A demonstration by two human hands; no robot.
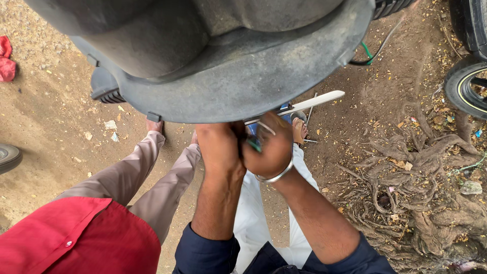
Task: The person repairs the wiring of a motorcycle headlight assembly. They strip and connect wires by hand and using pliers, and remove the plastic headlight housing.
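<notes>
The ground is dry brown earth with small dry leaves on it, and thick tree roots [416, 187] spread over it at 4 o'clock. A motorcycle tyre [459, 86] with a yellow line on its rim stands at 2 o'clock, and a red cloth [6, 61] lies at 9 o'clock.

A big grey plastic panel [228, 66], dusty and curved, fills the top of the view from 10 to 1 o'clock. A green wire [368, 53] hangs at its right edge. Both hands of the person meet just under the lower rim of this panel, near the centre. The left hand [219, 147] is closed in a fist and touches the rim. The right hand [271, 149], with a metal bangle [276, 175] on the wrist, is closed around a small tool with a green part [253, 144]; what kind of tool it is I cannot tell. The two hands press against each other. Behind them a flat white bar [314, 101] points to 2 o'clock.

At 7 o'clock another person in a red shirt [76, 238] and beige trousers [137, 177] stands just beside the worker.
</notes>
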